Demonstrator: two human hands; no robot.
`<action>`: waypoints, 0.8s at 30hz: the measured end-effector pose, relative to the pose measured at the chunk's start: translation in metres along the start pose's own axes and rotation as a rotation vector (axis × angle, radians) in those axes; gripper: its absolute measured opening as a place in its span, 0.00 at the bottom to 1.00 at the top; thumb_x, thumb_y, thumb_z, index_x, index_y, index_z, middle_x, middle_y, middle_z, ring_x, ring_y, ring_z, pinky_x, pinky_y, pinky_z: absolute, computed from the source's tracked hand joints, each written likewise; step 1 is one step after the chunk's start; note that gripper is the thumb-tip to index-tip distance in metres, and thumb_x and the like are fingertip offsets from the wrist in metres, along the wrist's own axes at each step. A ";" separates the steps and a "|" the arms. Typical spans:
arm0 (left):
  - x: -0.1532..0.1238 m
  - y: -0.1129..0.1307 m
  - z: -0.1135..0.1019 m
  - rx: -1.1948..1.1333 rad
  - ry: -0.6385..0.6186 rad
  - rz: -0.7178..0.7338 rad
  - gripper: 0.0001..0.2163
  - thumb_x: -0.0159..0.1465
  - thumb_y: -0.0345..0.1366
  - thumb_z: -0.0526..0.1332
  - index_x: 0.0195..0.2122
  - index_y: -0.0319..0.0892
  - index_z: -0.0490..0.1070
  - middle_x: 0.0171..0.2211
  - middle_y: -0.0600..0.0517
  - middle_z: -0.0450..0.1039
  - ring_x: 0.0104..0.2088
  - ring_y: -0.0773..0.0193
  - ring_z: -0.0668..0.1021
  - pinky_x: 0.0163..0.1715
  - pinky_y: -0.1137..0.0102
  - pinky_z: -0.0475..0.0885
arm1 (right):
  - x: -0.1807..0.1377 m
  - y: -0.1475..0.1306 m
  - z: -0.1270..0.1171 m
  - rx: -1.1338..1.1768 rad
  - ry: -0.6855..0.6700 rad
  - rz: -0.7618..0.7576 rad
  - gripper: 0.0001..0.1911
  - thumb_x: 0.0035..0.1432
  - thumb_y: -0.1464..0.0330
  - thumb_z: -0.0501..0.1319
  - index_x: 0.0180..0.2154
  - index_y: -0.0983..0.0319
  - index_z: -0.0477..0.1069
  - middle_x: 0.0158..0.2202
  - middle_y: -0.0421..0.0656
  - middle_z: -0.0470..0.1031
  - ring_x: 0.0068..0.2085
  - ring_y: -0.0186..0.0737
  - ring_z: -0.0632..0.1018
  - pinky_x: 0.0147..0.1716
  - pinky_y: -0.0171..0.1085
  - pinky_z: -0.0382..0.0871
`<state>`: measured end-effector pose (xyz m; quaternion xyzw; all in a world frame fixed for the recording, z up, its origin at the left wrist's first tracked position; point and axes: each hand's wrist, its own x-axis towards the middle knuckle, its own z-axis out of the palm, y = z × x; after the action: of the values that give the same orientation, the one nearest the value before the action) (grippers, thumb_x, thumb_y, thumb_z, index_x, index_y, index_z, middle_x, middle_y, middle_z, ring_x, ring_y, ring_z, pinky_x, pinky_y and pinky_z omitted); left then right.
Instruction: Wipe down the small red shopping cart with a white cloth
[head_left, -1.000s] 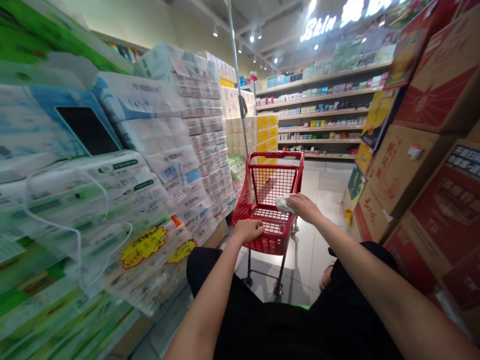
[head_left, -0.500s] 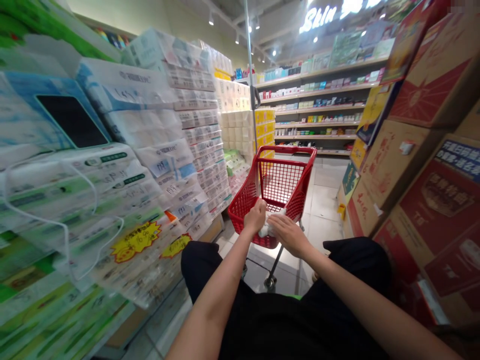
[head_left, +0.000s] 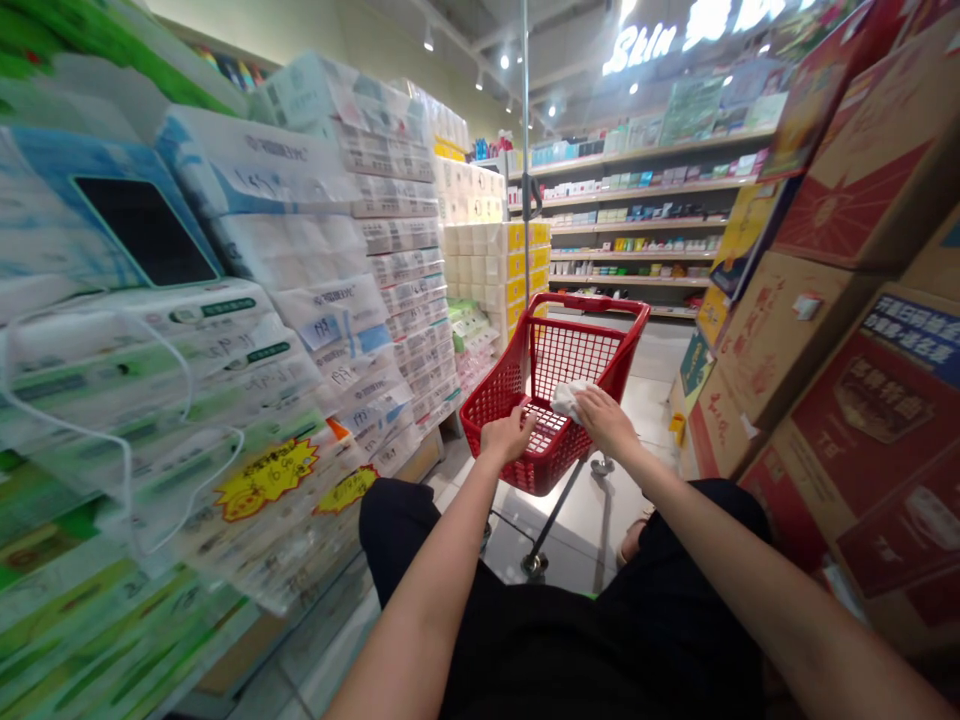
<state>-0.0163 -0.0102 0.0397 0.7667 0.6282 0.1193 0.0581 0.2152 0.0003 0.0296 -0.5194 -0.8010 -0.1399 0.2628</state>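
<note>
In the head view: holding a bunched-up white cloth or tissue point(head_left: 570, 398) in the right hand point(head_left: 604, 418), by the right side of the red cart point(head_left: 541, 473). Bending the left hand point(head_left: 508, 437) at the near edge; cannot tell if holding on. Paper packs point(head_left: 296, 250) at left, boxes point(head_left: 862, 410) at right.

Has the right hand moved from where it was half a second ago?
Yes. Against the stacked cartons, the right hand has shifted right and higher in view, away from the left hand.

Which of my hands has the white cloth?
Your right hand, holding the white cloth; your left hand, at the red cart, shows none.
</note>
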 end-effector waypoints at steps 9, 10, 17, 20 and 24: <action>-0.008 -0.022 -0.010 -0.037 -0.020 -0.032 0.31 0.68 0.58 0.29 0.58 0.53 0.62 0.44 0.49 0.78 0.46 0.54 0.79 0.45 0.62 0.69 | -0.032 -0.082 -0.006 0.159 -0.007 -0.335 0.17 0.68 0.61 0.49 0.51 0.58 0.69 0.50 0.46 0.74 0.55 0.44 0.69 0.58 0.46 0.61; -0.008 -0.023 -0.010 -0.033 -0.020 -0.025 0.30 0.68 0.58 0.31 0.57 0.53 0.63 0.44 0.50 0.78 0.47 0.54 0.79 0.46 0.62 0.68 | -0.027 -0.071 -0.007 0.139 -0.015 -0.323 0.17 0.68 0.61 0.48 0.49 0.58 0.70 0.48 0.46 0.75 0.53 0.44 0.70 0.57 0.46 0.62; -0.011 -0.026 -0.004 -0.022 -0.048 0.034 0.29 0.63 0.64 0.47 0.57 0.53 0.62 0.46 0.50 0.78 0.48 0.52 0.78 0.47 0.62 0.68 | 0.010 0.030 -0.014 -0.035 0.002 -0.043 0.20 0.68 0.58 0.45 0.48 0.59 0.71 0.50 0.47 0.74 0.54 0.47 0.69 0.59 0.49 0.56; -0.014 -0.024 -0.005 -0.045 -0.028 0.012 0.29 0.65 0.63 0.41 0.58 0.53 0.62 0.47 0.50 0.77 0.48 0.53 0.78 0.46 0.62 0.68 | 0.006 0.020 -0.013 -0.040 0.004 -0.012 0.20 0.69 0.60 0.44 0.48 0.59 0.70 0.51 0.48 0.73 0.56 0.47 0.67 0.59 0.49 0.56; -0.020 -0.021 -0.008 -0.099 0.035 -0.006 0.31 0.67 0.61 0.34 0.60 0.53 0.60 0.49 0.50 0.76 0.48 0.53 0.78 0.46 0.62 0.68 | -0.014 -0.037 -0.008 0.027 0.032 -0.071 0.18 0.69 0.62 0.45 0.50 0.58 0.69 0.50 0.48 0.73 0.56 0.47 0.67 0.59 0.49 0.56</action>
<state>-0.0422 -0.0263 0.0399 0.7589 0.6246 0.1634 0.0857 0.1883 -0.0301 0.0304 -0.4845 -0.8166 -0.1465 0.2775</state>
